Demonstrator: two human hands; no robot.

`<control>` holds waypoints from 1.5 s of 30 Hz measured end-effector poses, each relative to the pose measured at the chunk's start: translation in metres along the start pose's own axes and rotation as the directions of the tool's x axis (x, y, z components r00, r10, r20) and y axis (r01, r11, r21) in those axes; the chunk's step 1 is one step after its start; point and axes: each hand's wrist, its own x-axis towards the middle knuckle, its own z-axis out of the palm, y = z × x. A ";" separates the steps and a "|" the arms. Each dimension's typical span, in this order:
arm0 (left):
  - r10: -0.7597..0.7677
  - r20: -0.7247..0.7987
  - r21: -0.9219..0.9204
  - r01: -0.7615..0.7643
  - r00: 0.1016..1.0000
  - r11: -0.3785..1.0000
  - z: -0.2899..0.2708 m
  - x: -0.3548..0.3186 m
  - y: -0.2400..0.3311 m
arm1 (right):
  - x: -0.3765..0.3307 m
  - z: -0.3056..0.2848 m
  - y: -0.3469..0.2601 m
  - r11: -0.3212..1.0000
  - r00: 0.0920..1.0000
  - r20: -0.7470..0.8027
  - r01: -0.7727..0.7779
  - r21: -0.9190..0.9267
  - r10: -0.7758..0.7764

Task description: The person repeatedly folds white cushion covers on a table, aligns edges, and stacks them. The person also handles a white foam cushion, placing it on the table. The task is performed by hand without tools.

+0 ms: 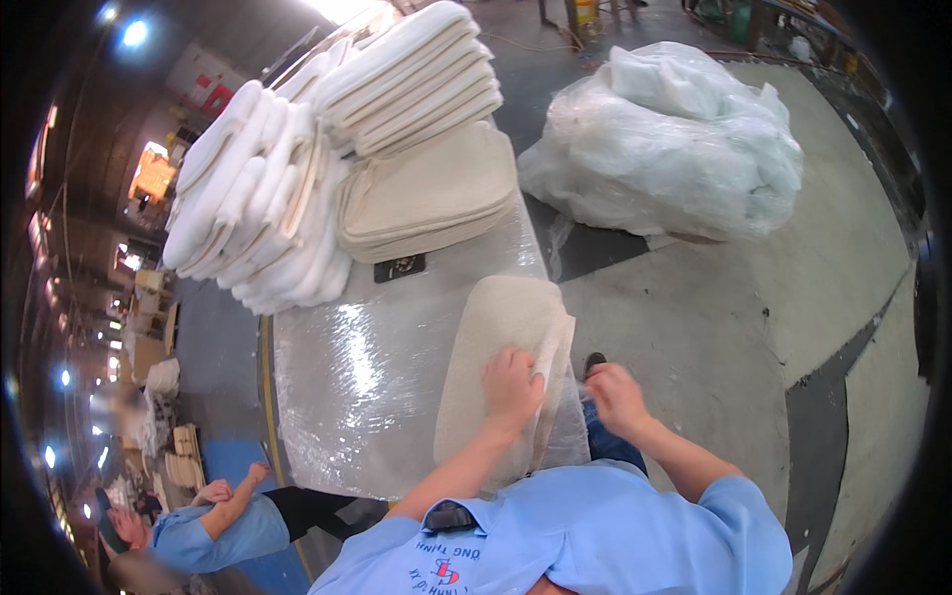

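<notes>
A beige fabric pad (486, 337) with rounded corners lies on the plastic-wrapped table (397, 327) in front of me. Its right edge shows a lighter, folded layer. My left hand (511, 392) rests on the pad with its fingers curled, gripping the cloth near that edge. Just off the pad's right side, above the floor, my right hand (617, 399) is closed in a pinch. Whatever may be between its fingertips is too small and blurred to name. Farther along the table lies a low stack of similar beige pads (431, 188).
Tall piles of folded white and beige pads (248, 198) fill the table's far end, beside a small black object (400, 268). A large clear-plastic-wrapped bundle (674, 149) sits on the floor at right. Another person (218, 526) in a blue shirt is at lower left.
</notes>
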 end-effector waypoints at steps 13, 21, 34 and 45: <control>0.198 -0.106 -0.061 -0.206 0.974 0.977 -0.011 0.013 0.018 | 0.108 0.066 -0.007 0.859 0.553 0.826 0.470 -0.201 -0.109; 0.254 -0.079 -0.116 -0.262 0.964 0.958 -0.008 0.010 0.031 | 0.109 0.093 0.018 0.896 0.617 0.755 0.434 -0.091 -0.222; -0.460 -0.077 -0.204 0.438 0.884 0.876 0.008 0.046 -0.130 | 0.103 0.117 0.028 0.868 0.605 0.752 0.489 -0.091 -0.262; -0.497 -0.122 -0.167 0.476 0.859 0.864 0.014 0.041 -0.124 | 0.093 0.116 0.040 0.901 0.587 0.738 0.428 0.067 -0.333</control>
